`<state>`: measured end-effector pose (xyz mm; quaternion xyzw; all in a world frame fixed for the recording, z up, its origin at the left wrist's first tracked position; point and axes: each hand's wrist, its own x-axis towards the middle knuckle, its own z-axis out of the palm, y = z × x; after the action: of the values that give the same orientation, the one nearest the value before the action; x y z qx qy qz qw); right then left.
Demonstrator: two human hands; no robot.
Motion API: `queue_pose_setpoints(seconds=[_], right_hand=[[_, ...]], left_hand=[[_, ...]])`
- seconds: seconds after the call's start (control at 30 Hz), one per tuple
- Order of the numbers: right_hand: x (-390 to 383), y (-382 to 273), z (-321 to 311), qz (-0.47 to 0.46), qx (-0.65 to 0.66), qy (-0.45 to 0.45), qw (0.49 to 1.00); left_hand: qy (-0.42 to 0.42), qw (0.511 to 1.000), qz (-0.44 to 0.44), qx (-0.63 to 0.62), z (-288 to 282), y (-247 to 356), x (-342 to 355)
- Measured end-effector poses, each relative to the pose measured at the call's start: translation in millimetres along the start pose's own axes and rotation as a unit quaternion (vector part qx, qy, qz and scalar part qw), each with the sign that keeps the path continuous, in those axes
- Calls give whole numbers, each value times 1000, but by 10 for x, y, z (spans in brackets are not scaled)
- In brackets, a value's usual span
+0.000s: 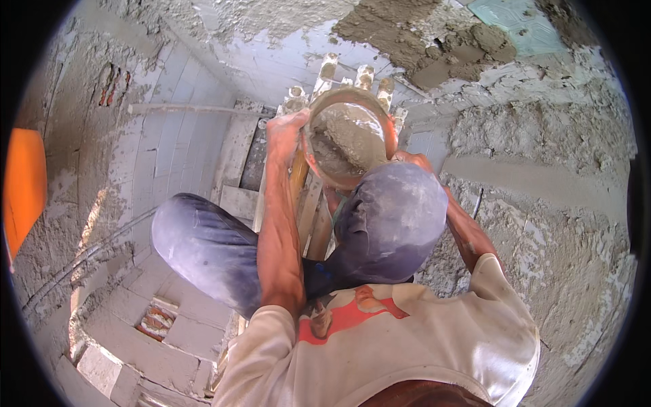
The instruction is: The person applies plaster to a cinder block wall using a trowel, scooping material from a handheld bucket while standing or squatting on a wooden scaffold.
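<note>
A round basin holding wet grey mortar is held up in front of me, over the top of a wooden ladder. My left hand grips the basin's left rim, the arm stretched straight up to it. On the basin's right side my right hand holds it; most of that hand is hidden behind my raised right knee in dusty blue-grey trousers. My left knee is bent out to the left.
Rough plastered walls close in on the left and right. Far below lie a heap of mortar and a green patterned tile. An orange object sits at the left edge. Exposed brick shows at lower left.
</note>
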<state>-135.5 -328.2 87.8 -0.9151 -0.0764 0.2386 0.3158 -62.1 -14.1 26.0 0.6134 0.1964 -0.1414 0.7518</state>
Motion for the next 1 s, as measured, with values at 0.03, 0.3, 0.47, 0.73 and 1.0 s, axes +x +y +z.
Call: queue_pose_setpoints(seconds=[0.03,0.3,0.47,0.73,1.0], right_hand=[[19,-51,-36,1,-18,-5,1000],[-8,-1117,-1440,-230,-126,146,954],[-255,-1874,-2451,-73,155,-90,981],[-135,-1449,-4224,-76,-27,324,943],[-547,-907,-3037,1,68,279,958]], left_hand=[[2,1000,-3,10,-84,-34,81],[42,998,-49,-5,-184,-137,95],[51,998,-44,-11,-290,-19,56],[46,999,-2,-29,-140,-203,173],[19,999,-43,18,-109,-125,144]])
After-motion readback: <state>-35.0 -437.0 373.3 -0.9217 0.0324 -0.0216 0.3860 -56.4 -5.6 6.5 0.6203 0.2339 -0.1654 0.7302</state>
